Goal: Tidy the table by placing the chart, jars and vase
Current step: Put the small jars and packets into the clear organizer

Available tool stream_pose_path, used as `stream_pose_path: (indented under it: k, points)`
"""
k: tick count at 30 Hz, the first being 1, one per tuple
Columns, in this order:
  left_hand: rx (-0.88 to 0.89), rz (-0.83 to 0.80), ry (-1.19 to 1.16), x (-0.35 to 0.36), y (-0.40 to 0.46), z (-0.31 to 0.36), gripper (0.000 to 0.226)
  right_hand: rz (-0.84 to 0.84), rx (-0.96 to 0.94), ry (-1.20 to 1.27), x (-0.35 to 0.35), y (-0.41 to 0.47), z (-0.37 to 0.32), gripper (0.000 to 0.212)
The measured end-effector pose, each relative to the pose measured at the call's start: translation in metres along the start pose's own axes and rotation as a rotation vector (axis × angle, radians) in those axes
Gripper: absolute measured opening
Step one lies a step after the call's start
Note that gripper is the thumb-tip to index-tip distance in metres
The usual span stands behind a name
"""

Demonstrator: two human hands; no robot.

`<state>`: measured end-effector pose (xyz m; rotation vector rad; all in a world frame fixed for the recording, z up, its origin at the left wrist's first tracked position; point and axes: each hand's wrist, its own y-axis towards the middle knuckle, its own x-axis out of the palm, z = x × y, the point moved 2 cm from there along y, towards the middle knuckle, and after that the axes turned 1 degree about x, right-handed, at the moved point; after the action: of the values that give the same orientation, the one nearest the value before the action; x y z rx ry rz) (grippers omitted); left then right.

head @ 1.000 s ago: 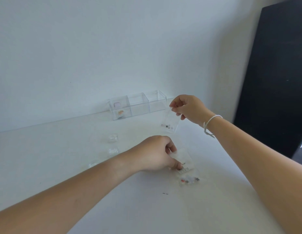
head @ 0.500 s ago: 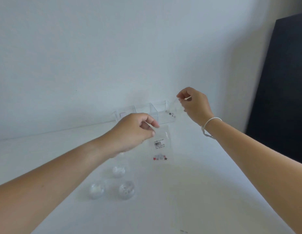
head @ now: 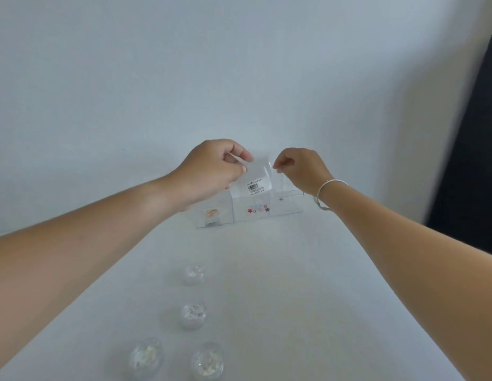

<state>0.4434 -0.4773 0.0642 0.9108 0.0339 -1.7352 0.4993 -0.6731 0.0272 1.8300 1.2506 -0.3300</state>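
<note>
A clear three-part organiser box point(head: 290, 209) stands at the back of the white table. My left hand point(head: 211, 171) pinches the top of a clear bag point(head: 254, 185) with a barcode label and coloured stars at its bottom; the bag hangs into the middle compartment. My right hand point(head: 302, 169) pinches a second, smaller clear bag point(head: 280, 188) over the right compartment; it is hard to make out. Several small round clear jars with pale bits inside stand nearer me, among them one point(head: 194, 274) in the middle and one point(head: 146, 357) near the front. No chart or vase shows.
The organiser's left compartment holds a packet with orange contents point(head: 211, 213). A white wall rises right behind the box. A dark panel point(head: 472, 160) stands at the table's right. The table's right edge runs diagonally beneath my right forearm.
Both hands have moved from the table's middle up to the organiser. The left hand lifted the labelled bag off the table and brought it down into the middle compartment; the right hand carried its bag over the right compartment.
</note>
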Motion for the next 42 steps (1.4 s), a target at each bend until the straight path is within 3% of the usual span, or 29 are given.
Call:
stream_pose_path:
  k: [4,9,15,22,25,28,32,42]
  points:
    - [0.022,0.046,0.002,0.005,0.021,-0.001,0.020,-0.040,0.002,-0.047,0.009,-0.006,0.005,0.025]
    - [0.031,0.096,0.023,0.016,0.052,-0.001,0.022,0.217,0.011,0.069,-0.002,-0.025,0.015,0.030]
    - [-0.007,0.175,-0.045,0.034,0.089,-0.004,0.026,0.257,0.097,0.098,-0.010,-0.056,0.037,0.025]
    - [-0.084,0.178,0.030,0.062,0.104,-0.027,0.028,0.154,0.156,-0.038,-0.013,-0.076,0.050,0.025]
    - [-0.116,0.118,0.125,0.073,0.103,-0.038,0.031,0.048,0.224,-0.239,-0.012,-0.079,0.052,0.025]
    - [-0.160,0.018,0.317,0.080,0.102,-0.047,0.034,-0.078,0.237,-0.418,-0.007,-0.083,0.051,0.027]
    - [-0.145,-0.045,0.581,0.081,0.097,-0.051,0.042,-0.126,0.215,-0.472,-0.005,-0.085,0.047,0.032]
    - [-0.030,0.092,0.395,0.028,0.034,-0.054,0.034,-0.165,0.206,-0.480,-0.007,-0.098,0.044,0.038]
